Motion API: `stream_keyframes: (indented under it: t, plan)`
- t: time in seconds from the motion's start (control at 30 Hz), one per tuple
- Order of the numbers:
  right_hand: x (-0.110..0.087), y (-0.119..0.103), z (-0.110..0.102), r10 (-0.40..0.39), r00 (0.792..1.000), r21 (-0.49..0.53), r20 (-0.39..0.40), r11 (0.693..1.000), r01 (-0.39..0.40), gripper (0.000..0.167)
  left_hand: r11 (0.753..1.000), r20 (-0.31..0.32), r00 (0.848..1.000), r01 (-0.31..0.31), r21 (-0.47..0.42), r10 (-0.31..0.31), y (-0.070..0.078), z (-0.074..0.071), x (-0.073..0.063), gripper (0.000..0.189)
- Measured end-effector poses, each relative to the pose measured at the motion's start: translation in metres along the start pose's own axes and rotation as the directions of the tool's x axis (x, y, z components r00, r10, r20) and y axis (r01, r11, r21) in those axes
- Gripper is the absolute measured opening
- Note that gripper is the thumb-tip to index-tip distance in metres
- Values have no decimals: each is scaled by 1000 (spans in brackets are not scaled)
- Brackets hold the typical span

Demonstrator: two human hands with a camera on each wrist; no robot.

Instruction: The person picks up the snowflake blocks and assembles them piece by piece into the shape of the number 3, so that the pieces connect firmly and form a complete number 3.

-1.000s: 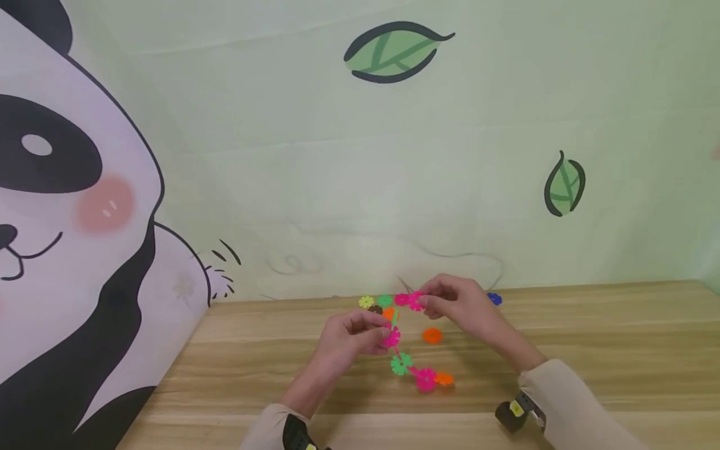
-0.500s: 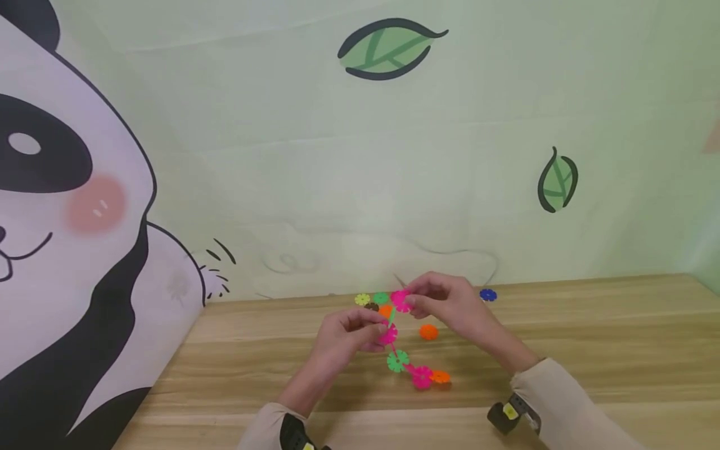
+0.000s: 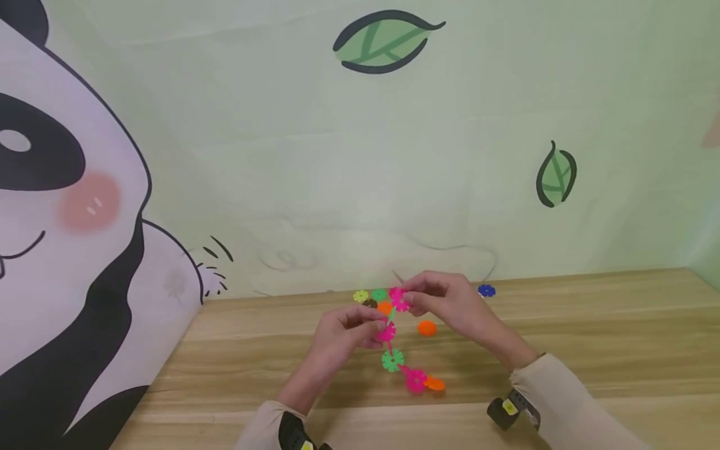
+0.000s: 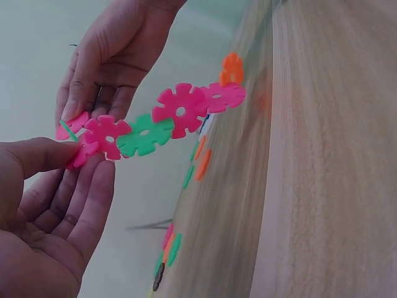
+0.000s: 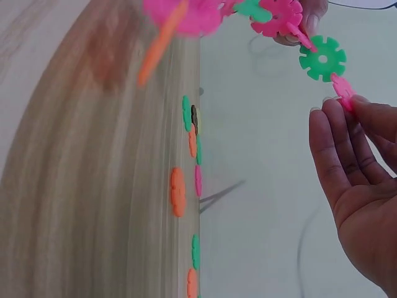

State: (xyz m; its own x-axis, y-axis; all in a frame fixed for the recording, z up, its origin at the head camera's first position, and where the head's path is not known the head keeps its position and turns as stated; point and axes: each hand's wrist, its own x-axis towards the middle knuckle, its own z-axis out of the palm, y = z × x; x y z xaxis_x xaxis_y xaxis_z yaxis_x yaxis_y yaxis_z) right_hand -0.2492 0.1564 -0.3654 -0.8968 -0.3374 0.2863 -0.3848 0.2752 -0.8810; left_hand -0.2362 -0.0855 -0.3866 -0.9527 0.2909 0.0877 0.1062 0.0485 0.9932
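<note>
My left hand pinches a pink snowflake disc between thumb and fingers. From it a chain of slotted discs hangs over the table: a green disc, pink discs and, at the lower end, an orange disc. Above the left fingers stands another green disc, edge-on in the left wrist view. My right hand pinches a pink disc by its edge, the far edge meeting that upper green disc. Both hands are raised above the table, fingertips close together.
Loose discs lie on the wooden table: a yellow disc, a green disc and a brown disc near the back edge, an orange disc further right, and a blue disc beyond the right hand. A printed cloth hangs behind.
My right hand has come left with its pink disc, closer to the left hand, and now covers a pink disc seen behind it earlier. The head view has shifted slightly.
</note>
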Motion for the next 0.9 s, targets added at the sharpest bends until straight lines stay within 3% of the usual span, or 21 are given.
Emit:
stream_keyframes:
  t: [0.33, 0.53, 0.9]
  plan:
    - [0, 0, 3, -27, 1000, -38, 12, 999, 27, 16, 996, -2, 997, -76, 50, 77, 0, 1, -1, 15]
    - [0, -1, 7, -23, 1000, -47, 8, 999, 24, 17, 993, -6, 996, -89, 78, 90, 1, 1, -2, 14]
    - [1, -5, 7, -38, 999, -71, 24, 997, 40, 27, 998, 10, 998, -62, -14, 62, -2, -1, 0, 20]
